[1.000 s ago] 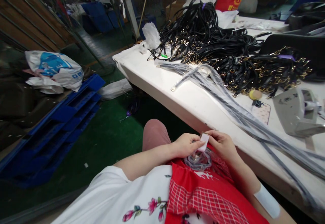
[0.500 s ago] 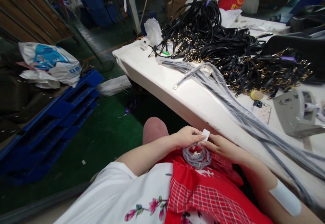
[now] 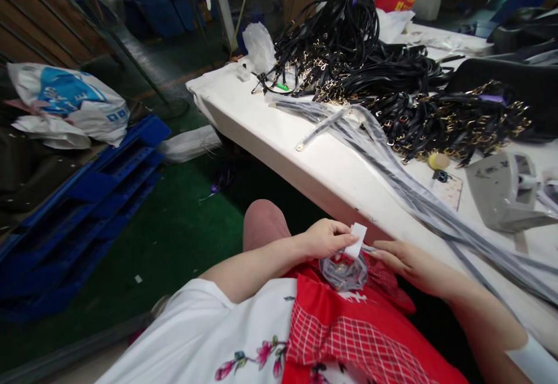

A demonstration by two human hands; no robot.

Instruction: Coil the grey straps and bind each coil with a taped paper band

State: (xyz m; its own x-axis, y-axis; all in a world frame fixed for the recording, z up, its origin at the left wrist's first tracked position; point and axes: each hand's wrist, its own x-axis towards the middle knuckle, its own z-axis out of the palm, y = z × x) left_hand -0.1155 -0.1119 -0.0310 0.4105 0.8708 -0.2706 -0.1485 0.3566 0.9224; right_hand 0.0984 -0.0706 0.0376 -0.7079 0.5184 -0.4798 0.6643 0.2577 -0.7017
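Observation:
Over my lap I hold a coiled strap [image 3: 344,273] wrapped in clear plastic, with glints of metal inside the coil. My left hand [image 3: 326,239] is closed on the coil's top, its thumb against a small white paper piece [image 3: 356,240]. To the right, my right hand [image 3: 403,261] pinches a narrow length of the plastic-wrapped strap that runs out from the coil beside the paper. More plastic-wrapped straps [image 3: 392,178] lie lengthwise on the white table [image 3: 279,146], just beyond my hands.
Black straps with gold buckles [image 3: 349,53] are heaped at the back of the table. A phone [image 3: 447,188], a yellow roll [image 3: 438,161] and a grey plastic holder [image 3: 497,192] sit to the right. Blue pallets [image 3: 100,198] with a white bag [image 3: 72,102] stand at left on the green floor.
My right hand has moved right, away from my left, drawing out a length of strap. The white paper now shows larger between the hands. The view has shifted slightly.

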